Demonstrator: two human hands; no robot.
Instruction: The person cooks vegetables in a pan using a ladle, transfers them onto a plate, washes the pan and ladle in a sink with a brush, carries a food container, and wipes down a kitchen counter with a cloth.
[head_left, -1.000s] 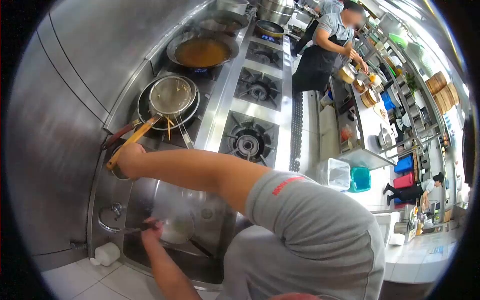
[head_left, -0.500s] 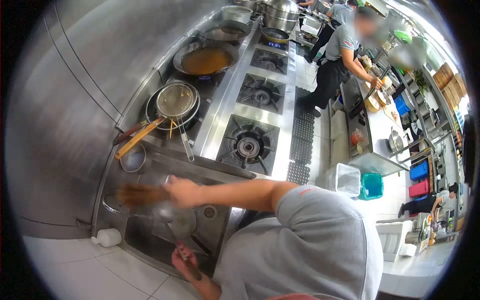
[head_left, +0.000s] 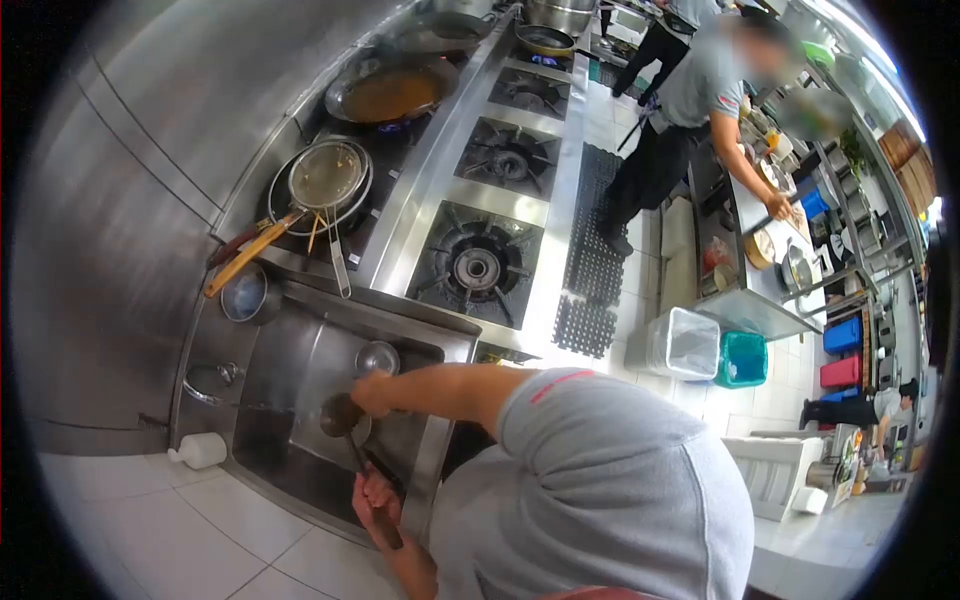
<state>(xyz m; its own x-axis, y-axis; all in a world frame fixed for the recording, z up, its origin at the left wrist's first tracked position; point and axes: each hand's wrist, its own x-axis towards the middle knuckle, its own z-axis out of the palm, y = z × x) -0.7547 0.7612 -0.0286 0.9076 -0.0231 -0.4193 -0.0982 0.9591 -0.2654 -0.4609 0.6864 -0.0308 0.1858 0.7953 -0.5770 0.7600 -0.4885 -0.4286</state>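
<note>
My left hand (head_left: 377, 497) is closed around the long handle of a ladle (head_left: 342, 414), whose dark bowl is held over the sink (head_left: 262, 420). Right beside that bowl my right hand (head_left: 371, 393) is curled closed. What it grips, if anything, is hidden behind the fingers. A small round metal bowl or ladle head (head_left: 377, 357) lies in the sink just beyond my right hand. Water runs from the faucet (head_left: 208, 383) toward the ladle.
A wire strainer (head_left: 327, 174) rests over a pot beside the sink, near a metal bowl (head_left: 245, 293). A wok of brown liquid (head_left: 395, 95) sits farther along the stove (head_left: 475, 268). Another person (head_left: 690, 110) works at the counter. Bins (head_left: 742, 360) stand on the floor.
My right hand has drawn closer to the ladle bowl. The brown bundle blurred in it before no longer shows clearly. My left hand keeps the ladle. The view has shifted slightly.
</note>
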